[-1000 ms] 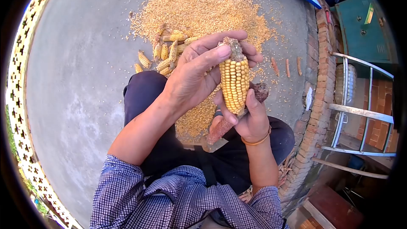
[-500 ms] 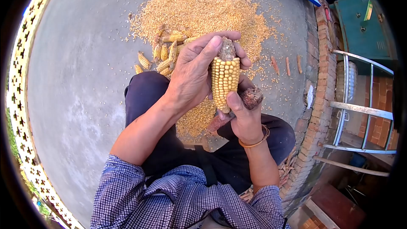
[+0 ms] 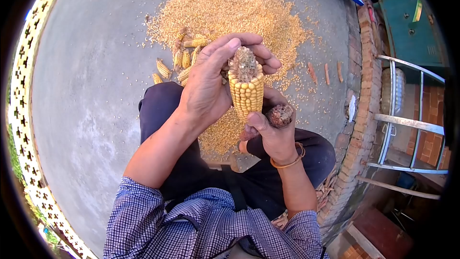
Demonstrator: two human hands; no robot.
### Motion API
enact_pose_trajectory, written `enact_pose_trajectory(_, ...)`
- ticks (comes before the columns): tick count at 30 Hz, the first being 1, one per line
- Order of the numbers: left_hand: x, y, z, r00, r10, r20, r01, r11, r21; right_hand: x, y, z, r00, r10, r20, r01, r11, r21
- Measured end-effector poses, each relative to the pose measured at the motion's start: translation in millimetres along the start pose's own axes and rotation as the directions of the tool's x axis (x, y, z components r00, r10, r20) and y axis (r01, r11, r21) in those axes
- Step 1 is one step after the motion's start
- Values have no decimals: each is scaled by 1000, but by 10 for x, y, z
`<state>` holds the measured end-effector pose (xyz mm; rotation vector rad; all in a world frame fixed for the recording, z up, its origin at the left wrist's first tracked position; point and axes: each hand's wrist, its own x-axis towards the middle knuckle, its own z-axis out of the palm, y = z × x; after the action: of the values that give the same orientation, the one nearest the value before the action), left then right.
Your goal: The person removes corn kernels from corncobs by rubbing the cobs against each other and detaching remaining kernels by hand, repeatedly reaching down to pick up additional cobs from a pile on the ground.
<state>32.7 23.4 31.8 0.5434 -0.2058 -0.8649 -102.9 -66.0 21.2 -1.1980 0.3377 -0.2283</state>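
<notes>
A partly shelled ear of corn [image 3: 247, 97] stands nearly upright between my hands, yellow kernels below and a bare, rough tip on top. My left hand [image 3: 206, 84] curls round its upper part from the left, with the thumb beside the bare tip and the fingers arched behind. Lower down, my right hand [image 3: 275, 136] holds the ear's bottom end, thumb against the kernels. That same hand also grips a bare reddish corncob [image 3: 279, 116], crosswise behind the thumb; its middle is hidden.
Beyond my hands lies a wide heap of loose kernels [image 3: 230, 14]. Several unshelled ears [image 3: 186, 59] lie at its near left. Bare cobs [image 3: 327, 74] rest on the concrete to the right. A brick edge [image 3: 366, 81], metal rack [image 3: 407, 122] and green cabinet [image 3: 407, 29] stand farther right.
The ear has shifted slightly left and its top now tilts toward me, showing more of the bare tip. My left fingers have opened a little around it.
</notes>
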Motion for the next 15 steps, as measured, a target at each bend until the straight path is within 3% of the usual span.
enact_pose_trajectory(5,5,30,-22,999,-40,30,42,998,-55,6,-8,-9,996,83,-11,-82,994,79)
enact_pose_trajectory(15,-18,36,33,995,-10,98,-2,992,124,36,-15,-94,974,128,185,-193,895,401)
